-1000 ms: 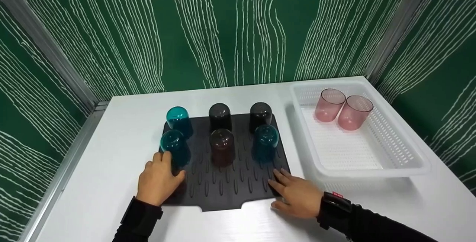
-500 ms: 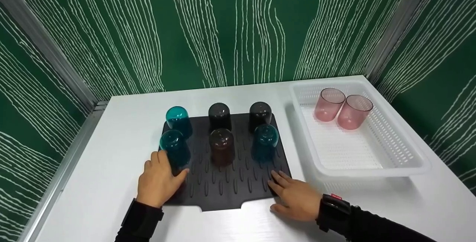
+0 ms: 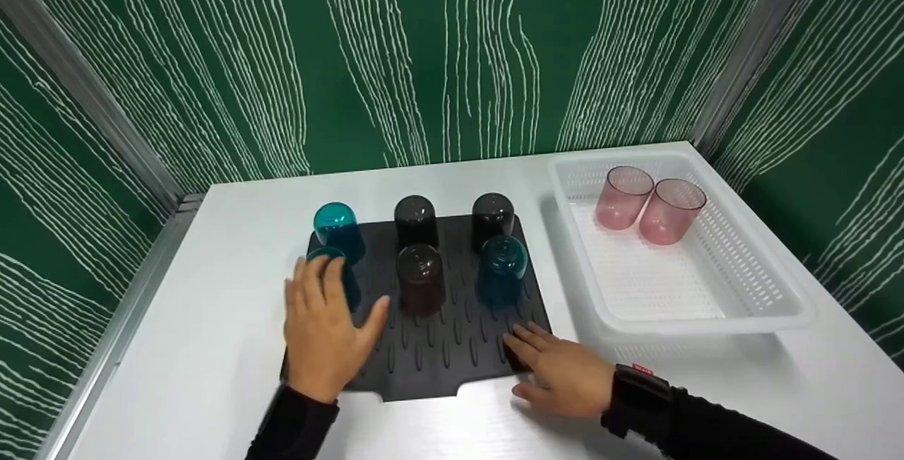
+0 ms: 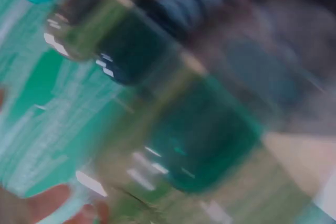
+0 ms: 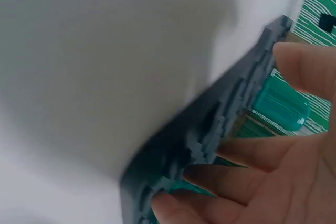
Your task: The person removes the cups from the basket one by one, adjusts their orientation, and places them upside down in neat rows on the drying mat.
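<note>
My left hand (image 3: 325, 336) spreads its fingers over the front left of a black ridged drying mat (image 3: 424, 382), partly covering an upside-down teal glass (image 3: 326, 255). In the blurred left wrist view, a brownish clear glass (image 4: 210, 198) is close to the fingers (image 4: 50, 203); the head view hides it behind the hand. My right hand (image 3: 565, 375) rests straight fingers on the mat's near right corner. More upside-down glasses stand on the mat: a teal one (image 3: 335, 223) at back left, two dark ones (image 3: 417, 220), a brown one (image 3: 420, 276) and a teal one (image 3: 503, 269).
To the right stands a white perforated basket (image 3: 706, 326) with two pink glasses (image 3: 625, 198) upright in its far end. Green walls with white lines (image 3: 487, 57) enclose the white table (image 3: 240, 255) at the back and sides.
My left hand has risen and shifted up and right, its fingers spreading wider over the front left teal glass. The right hand stays nearly in place at the mat's corner.
</note>
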